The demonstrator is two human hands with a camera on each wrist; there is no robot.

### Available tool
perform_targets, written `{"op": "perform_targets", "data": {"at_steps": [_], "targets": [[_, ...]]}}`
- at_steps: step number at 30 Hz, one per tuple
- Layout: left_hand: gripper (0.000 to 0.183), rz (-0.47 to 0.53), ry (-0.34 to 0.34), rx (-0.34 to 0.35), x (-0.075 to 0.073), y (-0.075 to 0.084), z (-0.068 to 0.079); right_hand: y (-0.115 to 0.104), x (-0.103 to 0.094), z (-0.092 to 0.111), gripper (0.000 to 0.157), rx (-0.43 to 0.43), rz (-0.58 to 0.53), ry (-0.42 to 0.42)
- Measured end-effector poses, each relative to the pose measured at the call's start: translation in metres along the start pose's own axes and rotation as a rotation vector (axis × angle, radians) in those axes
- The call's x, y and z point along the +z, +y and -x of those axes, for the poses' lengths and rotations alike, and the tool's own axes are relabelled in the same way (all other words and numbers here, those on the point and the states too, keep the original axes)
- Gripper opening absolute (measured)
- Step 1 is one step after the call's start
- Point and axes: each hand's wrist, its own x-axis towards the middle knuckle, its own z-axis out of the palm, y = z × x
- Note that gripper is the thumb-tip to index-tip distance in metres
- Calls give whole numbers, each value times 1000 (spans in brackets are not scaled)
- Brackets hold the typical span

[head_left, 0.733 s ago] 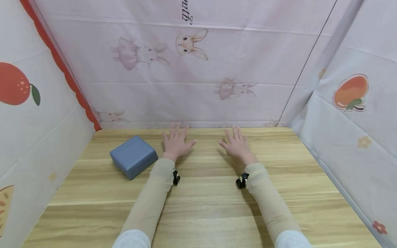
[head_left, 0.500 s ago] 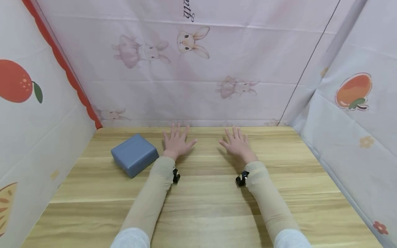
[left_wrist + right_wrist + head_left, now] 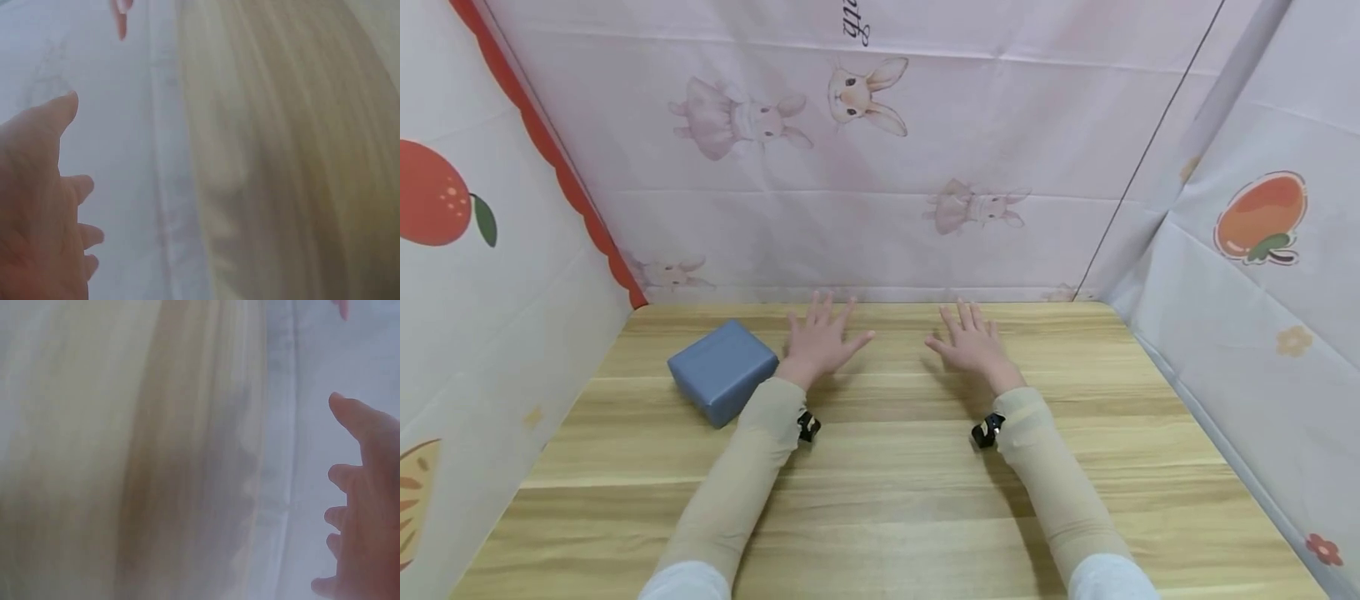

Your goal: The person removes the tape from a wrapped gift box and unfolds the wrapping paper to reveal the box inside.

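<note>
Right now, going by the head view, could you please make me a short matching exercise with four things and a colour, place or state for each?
Things:
1. Block
2. Right hand
3. Tabletop
4. Left hand

Descriptions:
A. Spread open, nearer the block
B. Pale, with wood grain
C. Blue, left of both hands
D. Spread open, farther from the block

Right pairs: 1-C, 2-D, 3-B, 4-A
</note>
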Motion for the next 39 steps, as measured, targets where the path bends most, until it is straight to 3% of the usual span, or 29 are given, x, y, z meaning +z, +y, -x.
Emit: {"op": "perform_targets", "data": {"at_steps": [8, 18, 28, 39], "targets": [[82, -29, 28, 34, -37, -13, 41, -19, -8, 8, 81, -63, 52, 34], [81, -37, 97, 21, -61, -47, 83, -63, -12, 12, 82, -197, 53, 57], [80, -22, 196, 32, -71, -79, 119, -112, 6, 8, 81, -325, 97, 52], [83, 14, 182, -25, -71, -117, 142, -172, 29, 5, 79, -473, 115, 20]]}}
